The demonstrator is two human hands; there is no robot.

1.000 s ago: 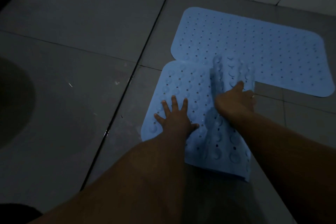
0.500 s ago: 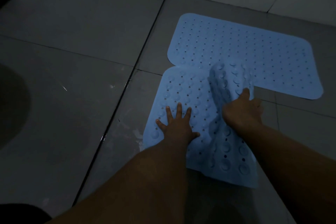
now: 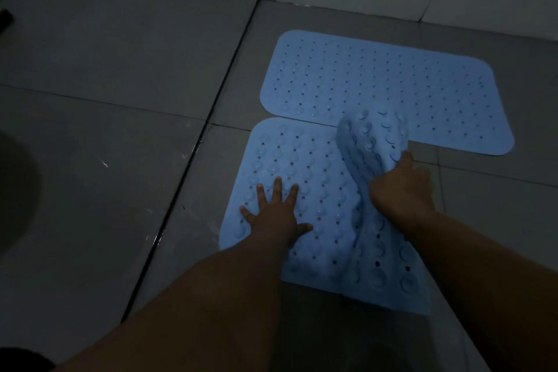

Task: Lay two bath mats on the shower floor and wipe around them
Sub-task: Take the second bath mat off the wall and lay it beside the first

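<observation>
Far mat (image 3: 392,90): flat on gray floor (image 3: 120,69), upper right of frame
Near mat (image 3: 302,166): lower middle; right side folded up
Left hand (image 3: 276,214): fingers spread, pressing near mat
Right hand (image 3: 401,187): fingers clamped on folded side

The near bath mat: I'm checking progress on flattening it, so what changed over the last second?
Little changed. The right hand keeps its grip on the folded-over right strip of the near mat, which still stands curled with its suction cups showing, perhaps bunched slightly tighter. The left hand stays pressed flat on the near mat, fingers spread. The far mat lies flat as before.
</observation>
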